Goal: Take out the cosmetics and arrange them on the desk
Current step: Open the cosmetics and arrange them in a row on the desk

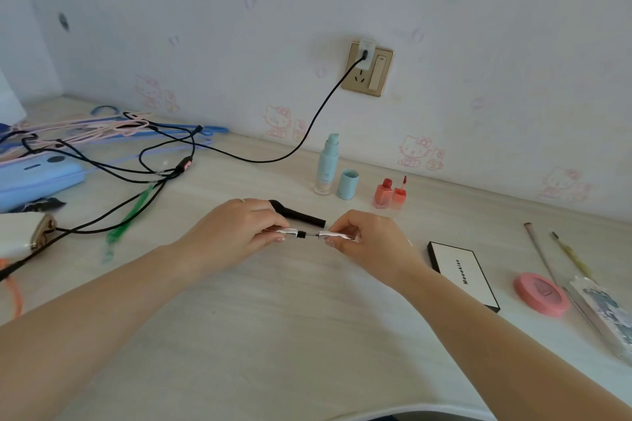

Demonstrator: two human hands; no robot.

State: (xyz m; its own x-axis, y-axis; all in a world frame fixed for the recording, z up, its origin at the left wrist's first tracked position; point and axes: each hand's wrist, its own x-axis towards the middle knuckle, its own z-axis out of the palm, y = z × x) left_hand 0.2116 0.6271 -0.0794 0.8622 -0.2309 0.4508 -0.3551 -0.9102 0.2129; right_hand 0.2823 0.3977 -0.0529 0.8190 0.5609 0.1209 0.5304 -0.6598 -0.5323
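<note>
Two bare forearms reach over a pale tabletop (273, 335). The left hand (239, 229) pinches a silver tube (285, 232) with a black neck; the right hand (362, 236) pinches its silver cap (337, 235) — the two parts pulled slightly apart, a thin wand between them, possibly an eyeliner. Just behind lies a black tube (301, 215). To the right sit a white palette box (463, 275) and a pink round compact (540, 292). Farther back stand a pale blue pump bottle (326, 164), its cap (347, 184) beside it, and two red lip tints (390, 193) — near the wall.
</note>
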